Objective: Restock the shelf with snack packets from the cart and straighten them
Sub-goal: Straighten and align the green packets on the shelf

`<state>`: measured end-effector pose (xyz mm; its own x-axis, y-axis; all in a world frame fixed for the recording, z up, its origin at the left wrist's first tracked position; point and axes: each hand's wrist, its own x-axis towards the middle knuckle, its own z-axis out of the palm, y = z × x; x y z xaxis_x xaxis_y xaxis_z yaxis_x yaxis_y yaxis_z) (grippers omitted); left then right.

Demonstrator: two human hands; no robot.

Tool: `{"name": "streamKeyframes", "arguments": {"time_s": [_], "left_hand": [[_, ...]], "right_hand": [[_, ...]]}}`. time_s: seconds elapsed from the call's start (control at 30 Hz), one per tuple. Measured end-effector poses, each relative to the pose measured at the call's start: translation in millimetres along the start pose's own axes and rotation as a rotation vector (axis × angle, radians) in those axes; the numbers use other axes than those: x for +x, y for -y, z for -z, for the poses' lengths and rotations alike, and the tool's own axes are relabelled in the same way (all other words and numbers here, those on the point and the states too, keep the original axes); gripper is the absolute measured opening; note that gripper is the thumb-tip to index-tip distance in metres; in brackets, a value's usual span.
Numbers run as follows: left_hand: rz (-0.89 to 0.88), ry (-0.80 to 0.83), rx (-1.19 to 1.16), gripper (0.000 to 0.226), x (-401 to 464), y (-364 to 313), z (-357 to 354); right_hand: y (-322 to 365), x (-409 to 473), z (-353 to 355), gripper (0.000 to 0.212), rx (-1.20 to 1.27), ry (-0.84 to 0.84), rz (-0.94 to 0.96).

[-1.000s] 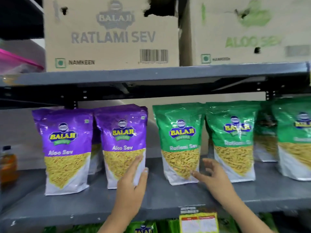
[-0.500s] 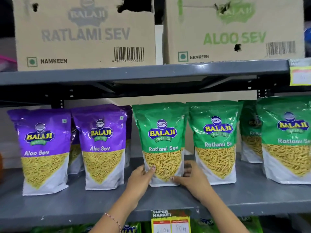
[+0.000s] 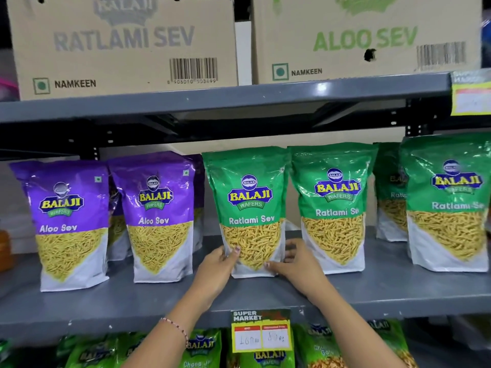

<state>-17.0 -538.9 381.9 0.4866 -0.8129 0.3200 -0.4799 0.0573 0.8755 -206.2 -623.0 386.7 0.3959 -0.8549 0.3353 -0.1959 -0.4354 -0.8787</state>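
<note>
A green Ratlami Sev packet (image 3: 249, 197) stands upright in the middle of the grey shelf (image 3: 372, 290). My left hand (image 3: 216, 272) grips its lower left edge and my right hand (image 3: 297, 264) grips its lower right edge. Two purple Aloo Sev packets (image 3: 66, 221) (image 3: 159, 213) stand to its left, with more purple ones partly hidden behind. More green Ratlami Sev packets (image 3: 334, 205) (image 3: 449, 200) stand to its right, one further back between them.
Two cardboard cartons (image 3: 122, 43) (image 3: 366, 35) sit on the upper shelf. A yellow price tag (image 3: 261, 332) hangs on the shelf's front edge, another (image 3: 471, 94) at upper right. Green packets (image 3: 202, 351) fill the shelf below. An orange bottle (image 3: 4, 251) stands at far left.
My left hand left the purple Aloo Sev packet and both hands closed on the base of the middle green packet. The view has shifted right.
</note>
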Motion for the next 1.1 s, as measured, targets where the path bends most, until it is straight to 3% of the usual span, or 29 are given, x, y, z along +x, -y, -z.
{"name": "streamKeyframes", "arguments": {"time_s": [0.1, 0.17, 0.23, 0.3, 0.4, 0.47, 0.53, 0.6, 0.67, 0.8, 0.87, 0.97, 1.1], "left_hand": [[-0.123, -0.151, 0.209, 0.052, -14, -15, -4], [-0.362, -0.355, 0.197, 0.058, -32, -30, -9], [-0.541, -0.355, 0.069, 0.046, -48, -52, -27], [-0.479, -0.173, -0.083, 0.038, -57, -71, -59], [-0.204, 0.079, -0.178, 0.057, -45, -90, -112], [-0.055, 0.086, -0.108, 0.087, -29, -88, -136], [0.016, 0.075, -0.046, 0.101, -20, -87, -154], [0.016, 0.057, -0.035, 0.072, -18, -88, -166], [-0.021, 0.017, -0.002, 0.057, -14, -87, -176], [-0.042, 0.020, -0.057, 0.054, -11, -89, -188], [-0.041, 0.006, -0.095, 0.065, -10, -90, -195], [-0.064, -0.022, -0.136, 0.075, -4, -86, -205], [-0.064, -0.041, -0.076, 0.033, -8, -94, -209]], "right_hand": [[-2, -12, 14, 0.055, 0.131, -0.042, -0.008], [-7, -25, 34, 0.029, 0.210, -0.204, 0.085], [-11, -35, 61, 0.017, 0.263, -0.423, 0.176], [-14, -33, 87, 0.030, 0.254, -0.532, 0.220], [-24, -16, 127, 0.084, 0.106, -0.454, 0.142], [-34, -4, 143, 0.114, 0.005, -0.344, 0.076], [-46, 1, 153, 0.119, -0.046, -0.211, 0.028], [-61, 4, 156, 0.106, -0.065, -0.111, 0.008], [-71, 5, 160, 0.096, -0.061, -0.092, 0.014], [-64, -3, 166, 0.078, -0.013, -0.104, 0.043], [-63, -6, 172, 0.065, 0.008, -0.111, 0.051], [-68, -3, 175, 0.067, 0.027, -0.134, 0.054], [-68, -1, 175, 0.081, 0.047, -0.134, 0.053]]}}
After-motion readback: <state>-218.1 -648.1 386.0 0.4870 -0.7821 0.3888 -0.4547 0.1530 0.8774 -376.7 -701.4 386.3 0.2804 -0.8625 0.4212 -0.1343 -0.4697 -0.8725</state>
